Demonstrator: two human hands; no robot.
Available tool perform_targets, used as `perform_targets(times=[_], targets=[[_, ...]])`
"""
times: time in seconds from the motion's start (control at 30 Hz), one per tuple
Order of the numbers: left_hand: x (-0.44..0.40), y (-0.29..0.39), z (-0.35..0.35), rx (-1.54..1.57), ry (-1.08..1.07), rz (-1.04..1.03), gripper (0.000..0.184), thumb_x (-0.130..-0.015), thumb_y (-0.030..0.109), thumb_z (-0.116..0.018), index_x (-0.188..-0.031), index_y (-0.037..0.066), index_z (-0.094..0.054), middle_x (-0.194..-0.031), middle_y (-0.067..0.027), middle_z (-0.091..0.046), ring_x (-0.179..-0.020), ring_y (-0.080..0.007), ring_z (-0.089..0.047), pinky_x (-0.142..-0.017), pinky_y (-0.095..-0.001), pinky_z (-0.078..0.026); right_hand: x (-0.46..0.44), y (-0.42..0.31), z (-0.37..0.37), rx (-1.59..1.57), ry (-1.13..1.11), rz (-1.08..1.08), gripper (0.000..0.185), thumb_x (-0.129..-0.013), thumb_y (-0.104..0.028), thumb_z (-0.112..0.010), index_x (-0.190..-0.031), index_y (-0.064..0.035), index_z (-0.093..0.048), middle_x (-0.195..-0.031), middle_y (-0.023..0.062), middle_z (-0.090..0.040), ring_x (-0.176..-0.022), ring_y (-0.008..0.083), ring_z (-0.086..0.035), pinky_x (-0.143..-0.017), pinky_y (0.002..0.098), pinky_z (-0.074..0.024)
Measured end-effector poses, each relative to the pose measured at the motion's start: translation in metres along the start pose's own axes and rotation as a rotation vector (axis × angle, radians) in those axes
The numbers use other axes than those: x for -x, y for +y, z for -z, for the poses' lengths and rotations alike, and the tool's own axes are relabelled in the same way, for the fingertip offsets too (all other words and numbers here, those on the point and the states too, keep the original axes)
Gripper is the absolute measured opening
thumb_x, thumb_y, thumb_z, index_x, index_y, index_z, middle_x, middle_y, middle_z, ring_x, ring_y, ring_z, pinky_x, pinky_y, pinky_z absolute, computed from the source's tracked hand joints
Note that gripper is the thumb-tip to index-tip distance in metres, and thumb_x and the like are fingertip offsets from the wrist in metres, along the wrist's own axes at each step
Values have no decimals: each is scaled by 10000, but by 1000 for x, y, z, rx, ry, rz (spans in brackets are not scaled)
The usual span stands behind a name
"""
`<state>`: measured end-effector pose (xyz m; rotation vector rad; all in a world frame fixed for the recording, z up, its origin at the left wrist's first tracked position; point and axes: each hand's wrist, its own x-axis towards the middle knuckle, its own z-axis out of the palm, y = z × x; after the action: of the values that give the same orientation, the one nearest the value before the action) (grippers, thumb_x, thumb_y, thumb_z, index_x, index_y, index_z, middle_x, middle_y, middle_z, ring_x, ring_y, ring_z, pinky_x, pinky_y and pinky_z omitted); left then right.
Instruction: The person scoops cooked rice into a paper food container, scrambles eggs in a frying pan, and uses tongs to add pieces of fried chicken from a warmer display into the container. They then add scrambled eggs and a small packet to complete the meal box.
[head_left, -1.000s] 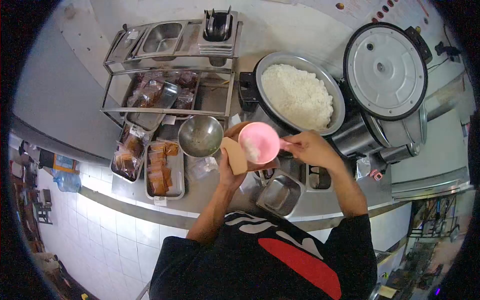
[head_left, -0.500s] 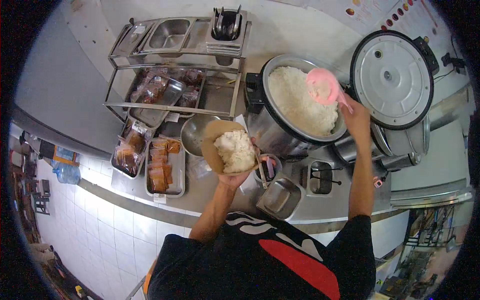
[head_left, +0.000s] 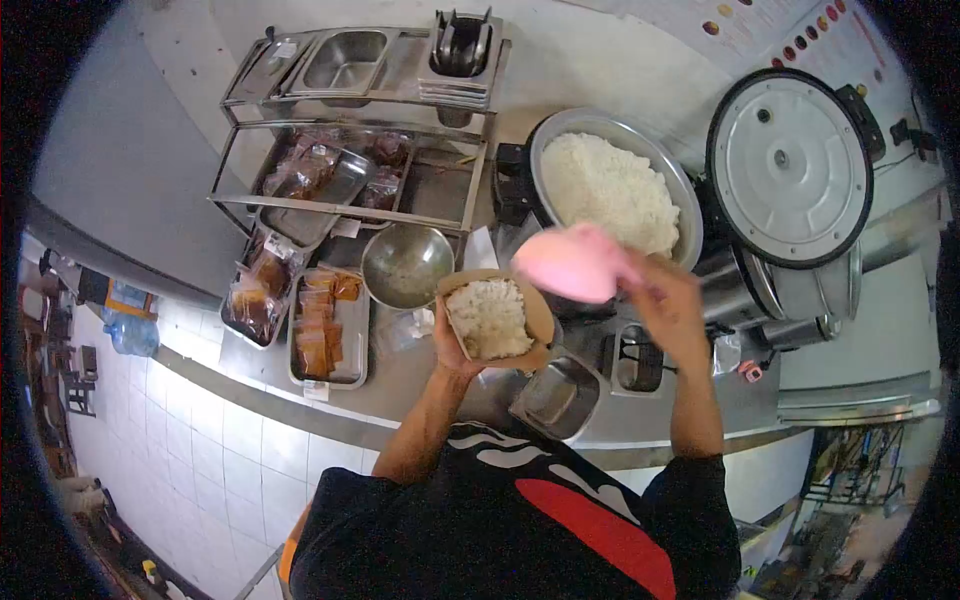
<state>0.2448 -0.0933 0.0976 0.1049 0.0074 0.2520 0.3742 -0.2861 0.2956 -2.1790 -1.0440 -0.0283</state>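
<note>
My left hand is wrapped round a brown paper food box, its lid flap folded out to the right. White rice fills much of the box. A pink plastic scoop, blurred by motion, is gripped by its handle in my right hand. The scoop is tipped just right of the box, with its inside turned from view. Behind it stands a big rice cooker, heaped with cooked rice.
The cooker's round lid stands raised at the right. A steel bowl and a tray of orange sachets lie left of the box. Steel pans line the counter's front, and a metal rack holds bagged food.
The scoop has swung left and down from over the cooker's rice to beside the box. My left hand has turned the box, so its flap now points right.
</note>
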Motion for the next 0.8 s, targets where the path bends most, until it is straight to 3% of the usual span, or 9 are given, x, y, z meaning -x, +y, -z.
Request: perform_targets(times=[0.07, 0.13, 0.2, 0.27, 0.43, 0.63, 0.8], targets=[[-1, -6, 10, -60, 136, 19, 641, -906, 557, -361, -1313, 64, -402, -1303, -130, -470, -1158, -301, -494, -981, -441, -411, 5, -10, -8, 88, -92, 49, 366, -783, -56, -640, -1146, -86, -610, -809, 118, -591, -649, 235, -589, -602, 325, -469], [3, -3, 6, -262, 96, -6, 645, -896, 570, -377, -1306, 73, -409, -1298, -128, -474, -1163, -302, -489, -983, -445, -407, 11, -12, -10, 102, -117, 32, 396, -771, -108, -664, -1162, -99, -601, -753, 106, -539, -606, 254, -550, -560, 341, -444], [6, 0, -1, -343, 143, -39, 647, -894, 573, -382, -1304, 73, -410, -1297, -129, -475, -1167, -305, -486, -988, -447, -401, 16, -20, -8, 137, -85, 66, 398, -757, -55, -655, -1150, -83, -604, -755, 97, -546, -608, 224, -542, -557, 314, -440], [6, 1, -10, -305, 271, -60, 647, -899, 568, -377, -1306, 66, -405, -1300, -133, -473, -1170, -308, -483, -995, -447, -392, 21, -29, -8, 242, -92, 116, 396, -753, -57, -653, -1145, -85, -604, -752, 89, -544, -614, 221, -542, -559, 312, -446], [0, 1, 6, -192, 180, -18, 656, -900, 562, -379, -1310, 50, -395, -1304, -147, -465, -1184, -318, -468, -1011, -452, -373, 27, -37, -21, 612, -236, 194, 363, -790, -167, -599, -1151, -125, -573, -763, 75, -526, -648, 245, -598, -572, 375, -488], [6, -3, 2, -151, 216, 46, 675, -896, 567, -384, -1312, 35, -381, -1281, -176, -478, -1180, -325, -471, -1011, -452, -375, 17, -33, -26, 514, -576, 159, 361, -799, -206, -579, -1151, -124, -569, -748, 103, -571, -701, 288, -611, -590, 406, -486], [14, -14, 24, -108, 209, 172, 658, -902, 560, -380, -1311, 46, -386, -1264, -168, -494, -1168, -311, -485, -1004, -448, -382, 14, 25, -51, 308, -711, 195, 266, -812, -196, -597, -1058, -111, -647, -724, 129, -618, -630, 284, -595, -581, 374, -466]])
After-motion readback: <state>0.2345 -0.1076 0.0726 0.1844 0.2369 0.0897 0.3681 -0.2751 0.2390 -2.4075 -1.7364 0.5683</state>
